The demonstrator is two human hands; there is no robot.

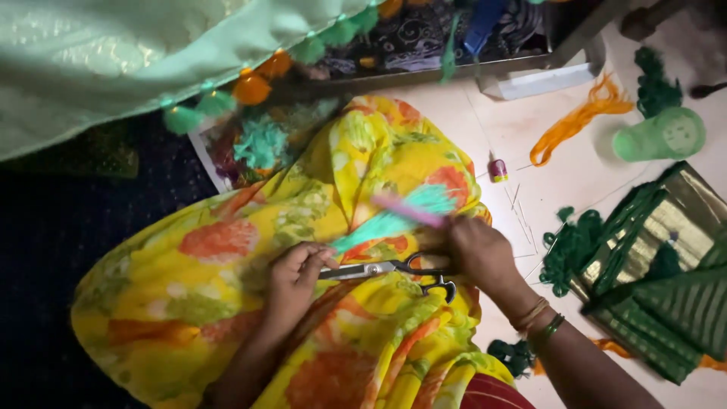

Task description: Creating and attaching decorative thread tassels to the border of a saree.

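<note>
The left hand (291, 276) pinches the teal tassel's (394, 220) base, fingers closed; the right hand (473, 254) grips the scissors (386, 270) on the yellow floral cloth (197, 295). The tassel looks formed, trimming seemingly unfinished; green thread (572, 246) and orange thread (575, 121) lie unused on the floor (545, 174).

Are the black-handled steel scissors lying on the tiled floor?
No, the black-handled steel scissors rest on the yellow floral fabric between both hands.

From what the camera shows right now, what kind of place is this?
Probably a home floor used for textile handwork. The person sits with bright floral cloth over the lap, scissors between left hand and right hand, with loose green yarn and a tasselled pale green fabric nearby.
</note>
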